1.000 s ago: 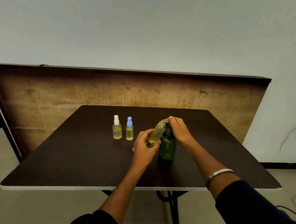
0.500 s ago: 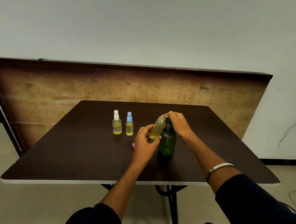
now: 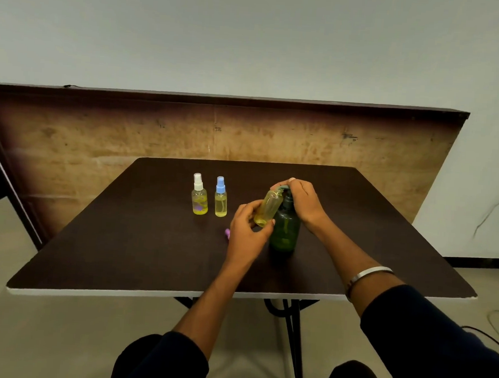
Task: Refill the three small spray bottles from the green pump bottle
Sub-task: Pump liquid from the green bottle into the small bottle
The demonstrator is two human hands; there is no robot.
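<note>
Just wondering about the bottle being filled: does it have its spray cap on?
No: the small clear uncapped bottle in the left hand tilts open-mouthed under the green pump bottle spout.

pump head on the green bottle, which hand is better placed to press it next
Right: the right hand already rests on the green pump bottle top, while the left hand holds the open small bottle tilted at its spout.
</note>
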